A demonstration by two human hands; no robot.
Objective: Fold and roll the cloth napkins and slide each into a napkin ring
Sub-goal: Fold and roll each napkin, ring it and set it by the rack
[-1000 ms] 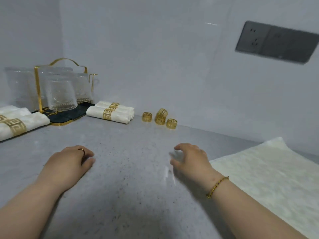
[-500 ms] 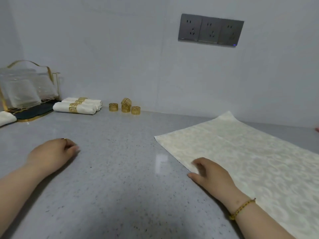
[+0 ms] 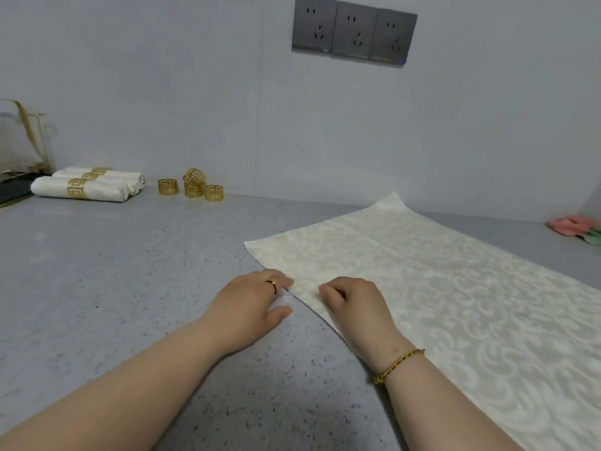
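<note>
A cream patterned cloth napkin (image 3: 422, 288) lies spread flat on the grey counter, reaching off to the right. My left hand (image 3: 257, 304) is at its near left edge, fingers and thumb pinched on the hem. Just to its right, my right hand (image 3: 354, 304) rests on the cloth with its fingers curled over the same edge. Several loose gold napkin rings (image 3: 194, 187) stand by the back wall, one stacked on another. Two rolled napkins in gold rings (image 3: 79, 187) lie to their left.
A gold-framed glass rack on a dark tray (image 3: 19, 151) stands at the far left edge. Pink and green folded cloths (image 3: 575, 227) lie at the far right by the wall. Grey wall sockets (image 3: 354, 30) sit above the counter (image 3: 113, 288).
The view has swung right, bringing the spread napkin into the centre. My left hand crossed the counter to the napkin's edge beside my right hand, which stayed on that edge.
</note>
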